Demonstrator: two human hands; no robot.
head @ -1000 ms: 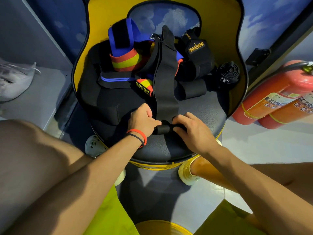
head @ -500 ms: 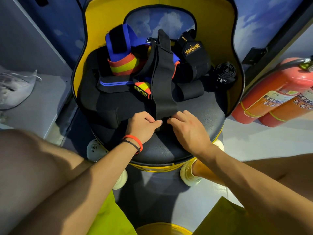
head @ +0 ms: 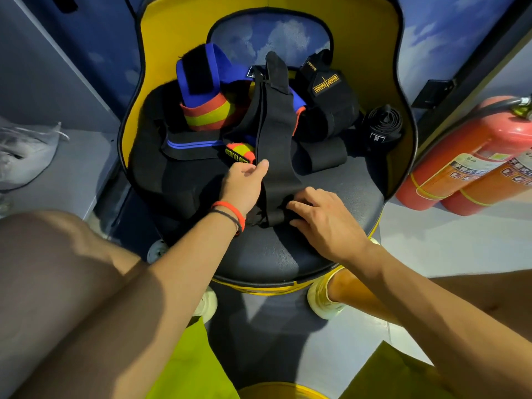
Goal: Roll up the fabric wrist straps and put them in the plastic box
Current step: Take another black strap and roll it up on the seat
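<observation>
A long black wrist strap (head: 275, 133) lies lengthwise over a pile of straps on the black seat (head: 288, 254). Its near end is a small roll (head: 273, 218). My right hand (head: 325, 223) pinches that roll with curled fingers. My left hand (head: 244, 182) holds the strap's left edge higher up, thumb on top and fingers hidden beneath. The pile includes a blue, orange and yellow strap (head: 201, 90), a black strap with a gold logo (head: 328, 90), a black one with blue lines (head: 190, 145) and a rolled black strap (head: 380, 128).
The yellow chair back (head: 172, 38) curves round the seat's far side. Two red fire extinguishers (head: 460, 159) lie on the floor at right. A plastic bag (head: 20, 156) sits on a grey ledge at left. My knees and white shoes are below the seat.
My left hand has left the rolled end and moved up along the strap's left edge. My right hand stays on the roll.
</observation>
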